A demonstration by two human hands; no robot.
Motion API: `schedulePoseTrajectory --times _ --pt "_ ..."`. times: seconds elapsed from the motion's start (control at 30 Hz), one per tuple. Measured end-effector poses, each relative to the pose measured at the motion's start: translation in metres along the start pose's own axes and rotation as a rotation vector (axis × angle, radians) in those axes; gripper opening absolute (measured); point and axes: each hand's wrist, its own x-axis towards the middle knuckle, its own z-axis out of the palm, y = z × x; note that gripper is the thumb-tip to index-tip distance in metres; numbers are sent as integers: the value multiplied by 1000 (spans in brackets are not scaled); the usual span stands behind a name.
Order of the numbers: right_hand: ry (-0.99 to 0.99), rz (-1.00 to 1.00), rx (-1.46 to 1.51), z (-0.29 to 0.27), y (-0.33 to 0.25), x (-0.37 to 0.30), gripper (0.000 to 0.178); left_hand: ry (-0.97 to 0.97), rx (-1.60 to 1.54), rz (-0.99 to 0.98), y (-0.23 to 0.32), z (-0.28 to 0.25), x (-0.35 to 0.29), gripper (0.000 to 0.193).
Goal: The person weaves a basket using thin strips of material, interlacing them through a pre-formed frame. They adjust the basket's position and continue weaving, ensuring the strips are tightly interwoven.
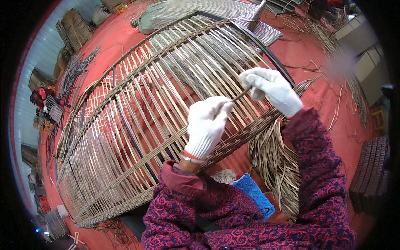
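A long wicker panel of upright strips lies in front of me, with woven bands across it and dark frame bars. Over its near right part, both my hands are raised in white knit gloves. A short stretch of brown wicker strip runs between them. My left hand is closed, its thumb and fingers pinching one end. My right hand pinches the strip farther right, fingers bent. The strip's ends are hidden inside the gloves.
A bundle of loose wicker strips hangs at the near edge by my right arm. Beside it is a blue cloth pad. Grey woven panels lie beyond, on a red floor. Another person is at the far left.
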Motion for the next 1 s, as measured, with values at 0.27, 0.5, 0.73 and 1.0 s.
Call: schedulePoseTrajectory --times 0.27,0.5,0.73,1.0 --pt "-39 -71 -846 58 13 7 51 298 -118 -323 -9 -1 -32 12" --pt "-220 -168 -857 43 12 32 59 92 535 14 -4 3 -8 20" --pt "-411 -77 -547 10 2 28 41 139 491 -33 -15 23 1 18" --pt "143 33 -646 -59 -6 5 25 279 407 350 -4 27 14 21"
